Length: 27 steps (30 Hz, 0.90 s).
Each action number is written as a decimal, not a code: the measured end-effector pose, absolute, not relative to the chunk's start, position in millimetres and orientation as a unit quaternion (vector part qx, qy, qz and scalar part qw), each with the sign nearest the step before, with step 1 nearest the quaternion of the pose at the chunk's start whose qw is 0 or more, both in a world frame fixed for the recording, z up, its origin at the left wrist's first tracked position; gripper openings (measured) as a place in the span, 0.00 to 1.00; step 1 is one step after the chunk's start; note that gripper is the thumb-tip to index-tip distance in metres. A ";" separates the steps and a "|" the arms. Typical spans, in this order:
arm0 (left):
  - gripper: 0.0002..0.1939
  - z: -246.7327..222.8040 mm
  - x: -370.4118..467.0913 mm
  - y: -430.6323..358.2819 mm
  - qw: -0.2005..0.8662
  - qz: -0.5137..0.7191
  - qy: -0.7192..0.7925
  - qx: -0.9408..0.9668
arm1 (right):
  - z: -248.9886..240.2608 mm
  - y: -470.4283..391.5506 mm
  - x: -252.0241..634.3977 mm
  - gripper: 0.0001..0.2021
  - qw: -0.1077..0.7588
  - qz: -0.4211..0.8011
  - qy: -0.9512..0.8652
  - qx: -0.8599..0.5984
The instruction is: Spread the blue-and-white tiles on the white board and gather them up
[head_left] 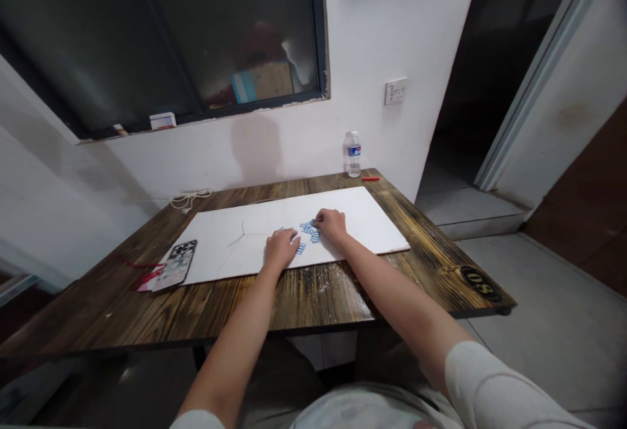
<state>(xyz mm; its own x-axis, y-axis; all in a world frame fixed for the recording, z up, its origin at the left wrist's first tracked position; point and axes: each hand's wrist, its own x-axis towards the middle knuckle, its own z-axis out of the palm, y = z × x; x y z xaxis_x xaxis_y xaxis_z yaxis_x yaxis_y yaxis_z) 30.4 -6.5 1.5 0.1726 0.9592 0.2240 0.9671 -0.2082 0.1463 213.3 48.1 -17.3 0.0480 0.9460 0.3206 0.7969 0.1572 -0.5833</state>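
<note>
Across dark wooden table [313, 301] in lower frame, saw small blue pieces [308, 228] on white board [375, 223], just below center. Saw right hand [332, 225] pinching one; could not tell grip of left hand [280, 247]. Judged pieces light, perhaps slippery, best pinched by edges.

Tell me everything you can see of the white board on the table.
The white board is a thin, flat, roughly rectangular sheet, smooth-looking; its material is unclear. It lies flat on the wooden table. Thin dark lines show on its left part. A phone rests at its left end, and small blue pieces lie right of its middle, with the left hand and right hand at them.
</note>
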 end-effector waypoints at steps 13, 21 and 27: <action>0.15 -3.5 26.4 -2.8 0.022 -0.142 -0.617 -0.774 | -3.7 49.1 219.2 0.04 0.394 0.070 -0.717 -0.570; 0.15 -0.7 28.9 -3.2 -0.017 -0.153 -0.589 -0.793 | -1.6 46.4 216.2 0.13 0.257 0.161 -0.807 -0.507; 0.18 -5.3 29.8 -2.0 -0.069 -0.171 -0.495 -0.849 | -6.9 56.8 229.6 0.15 0.302 0.155 -0.764 -0.549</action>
